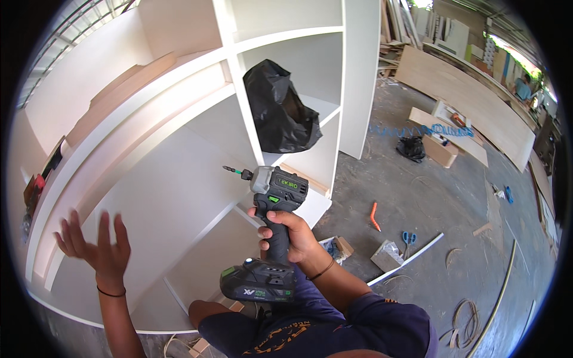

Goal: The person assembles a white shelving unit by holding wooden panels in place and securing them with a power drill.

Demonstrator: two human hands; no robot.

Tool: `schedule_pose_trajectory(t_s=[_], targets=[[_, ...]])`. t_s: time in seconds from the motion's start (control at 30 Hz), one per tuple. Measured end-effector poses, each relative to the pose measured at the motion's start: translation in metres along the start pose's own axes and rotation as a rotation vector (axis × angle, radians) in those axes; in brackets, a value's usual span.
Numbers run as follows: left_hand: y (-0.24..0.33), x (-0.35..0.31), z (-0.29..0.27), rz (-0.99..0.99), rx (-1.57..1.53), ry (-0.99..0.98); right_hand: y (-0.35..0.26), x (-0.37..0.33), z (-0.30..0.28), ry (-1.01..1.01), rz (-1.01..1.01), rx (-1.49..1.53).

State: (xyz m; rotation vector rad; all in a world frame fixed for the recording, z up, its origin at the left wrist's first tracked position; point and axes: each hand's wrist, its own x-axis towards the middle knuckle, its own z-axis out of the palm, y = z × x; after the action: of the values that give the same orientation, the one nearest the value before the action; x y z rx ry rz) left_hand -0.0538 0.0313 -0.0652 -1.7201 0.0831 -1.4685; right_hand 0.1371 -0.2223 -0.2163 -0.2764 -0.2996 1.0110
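Observation:
My right hand (292, 234) is wrapped round the grip of a black and grey cordless impact driver (278, 190). A driver bit (231, 169) with a green band sticks out of its chuck, pointing left. The battery pack sits at the bottom of the grip, over my lap. Off to the left, my left hand (98, 247) is raised with fingers spread and nothing in it; its fingertips are slightly blurred. Both hands are in front of a large white cabinet (230, 53) with shelves and uprights. A black plastic bag (277, 107) hangs in one of its compartments.
Tools lie on a ledge at the far left, one with a red part (37, 184). On the grey floor are an orange tube (375, 216), blue-handled scissors (409, 238), a coiled blue air hose (450, 130) and a long board (459, 98). Another person (523, 89) is far right.

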Motion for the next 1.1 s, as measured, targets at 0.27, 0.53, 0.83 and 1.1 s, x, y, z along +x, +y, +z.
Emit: schedule_pose_trajectory(t_s=[0.27, 0.53, 0.83, 1.1], targets=[[0.057, -0.027, 0.082, -1.007, -1.444, -0.824, -0.003, -0.056, -0.024, 0.042, -0.089, 0.011], [0.091, 0.063, 0.173, -1.833, -2.57, -0.03, 0.015, -0.115, -0.05, 0.45, -0.36, -0.165], [0.057, 0.032, 0.194, -1.338, -2.787, -0.269, 0.06, -0.167, -0.078, 0.629, -0.456, 0.056], [0.058, 0.057, 0.203, -1.497, -2.761, -0.207, 0.076, -0.211, -0.068, 0.755, -0.756, -0.026]])
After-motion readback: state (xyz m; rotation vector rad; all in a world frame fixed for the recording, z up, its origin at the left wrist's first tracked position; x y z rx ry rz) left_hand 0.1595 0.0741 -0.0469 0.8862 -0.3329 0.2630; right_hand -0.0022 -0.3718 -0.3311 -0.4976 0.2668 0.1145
